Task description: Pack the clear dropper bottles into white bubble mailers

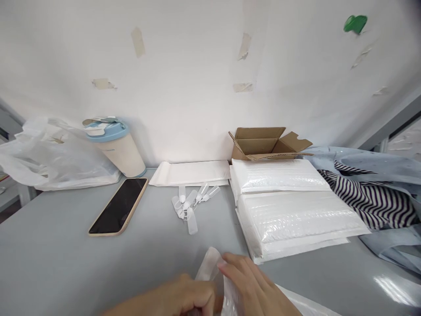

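Note:
Both my hands meet at the bottom edge of the view over the grey table. My left hand is closed around the near end of a white bubble mailer. My right hand lies over the same mailer with fingers curled on its plastic. Beyond them, a small heap of clear plastic dropper bottles lies loose on the table, untouched.
Two stacks of white bubble mailers sit at right, more flat mailers against the wall. An open cardboard box, a phone, a blue-lidded cup, a plastic bag and striped clothing surround the area.

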Available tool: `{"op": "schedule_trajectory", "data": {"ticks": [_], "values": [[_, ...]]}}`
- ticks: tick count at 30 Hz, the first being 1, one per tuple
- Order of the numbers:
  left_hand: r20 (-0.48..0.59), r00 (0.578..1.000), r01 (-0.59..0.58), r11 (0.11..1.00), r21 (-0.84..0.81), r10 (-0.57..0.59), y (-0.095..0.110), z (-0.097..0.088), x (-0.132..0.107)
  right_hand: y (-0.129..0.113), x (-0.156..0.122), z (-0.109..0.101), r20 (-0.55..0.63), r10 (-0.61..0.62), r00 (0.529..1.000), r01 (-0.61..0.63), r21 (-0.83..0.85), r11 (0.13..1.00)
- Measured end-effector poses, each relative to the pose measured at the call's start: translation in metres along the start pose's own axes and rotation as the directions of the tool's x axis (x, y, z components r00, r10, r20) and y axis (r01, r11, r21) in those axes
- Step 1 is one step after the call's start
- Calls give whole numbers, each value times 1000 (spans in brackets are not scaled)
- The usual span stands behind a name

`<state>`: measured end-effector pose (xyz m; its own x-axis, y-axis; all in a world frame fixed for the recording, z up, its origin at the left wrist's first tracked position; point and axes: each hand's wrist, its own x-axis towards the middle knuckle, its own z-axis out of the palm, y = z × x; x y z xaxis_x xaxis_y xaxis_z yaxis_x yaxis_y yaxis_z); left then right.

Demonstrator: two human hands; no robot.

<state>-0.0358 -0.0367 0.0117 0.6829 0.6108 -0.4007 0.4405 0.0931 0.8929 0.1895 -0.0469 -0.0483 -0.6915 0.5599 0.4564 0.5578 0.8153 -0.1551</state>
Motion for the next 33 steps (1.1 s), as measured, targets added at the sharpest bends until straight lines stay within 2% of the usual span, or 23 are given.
{"op": "schedule_trajectory", "data": {"ticks": [4, 7, 10, 12, 15, 17, 21, 25, 28, 31, 33], "values": [[-119, 993, -40, 985, -167, 20, -5, -12, -5, 7, 0, -8, 6, -62, 998, 62, -119, 991], [-283, 959, -56, 978, -201, -4, -6, -25, -3, 9, 1, -17, 5, -103, 995, 102, -182, 978], [-452, 892, -36, 989, -141, -31, -7, -32, 4, 9, 4, -21, 21, -196, 980, 195, -240, 951], [-551, 834, -1, 997, -71, -38, -10, -30, 10, 9, 5, -19, 59, -242, 968, 249, -246, 937], [-674, 739, 43, 999, 29, -13, -14, -21, 18, 8, 3, -10, 80, -228, 970, 241, -220, 945], [-704, 711, 67, 996, 54, -10, -14, -15, 20, 8, 3, -4, 60, -215, 975, 223, -225, 949], [-703, 704, 151, 989, 9, -101, -12, -12, 19, 11, 7, -1, 90, -243, 966, 259, -250, 933], [-656, 744, 175, 984, 15, -123, -17, -13, 21, 16, 11, -3, 122, -254, 960, 275, -220, 936], [-644, 754, 217, 974, 60, -128, -21, -10, 24, 17, 12, -3, 128, -259, 957, 282, -219, 934], [-632, 762, 205, 978, 28, -141, -23, -7, 24, 16, 12, -1, 119, -272, 955, 294, -247, 923], [-608, 784, 179, 984, 27, -126, -23, -6, 23, 16, 13, -1, 106, -282, 954, 300, -263, 917]]}}
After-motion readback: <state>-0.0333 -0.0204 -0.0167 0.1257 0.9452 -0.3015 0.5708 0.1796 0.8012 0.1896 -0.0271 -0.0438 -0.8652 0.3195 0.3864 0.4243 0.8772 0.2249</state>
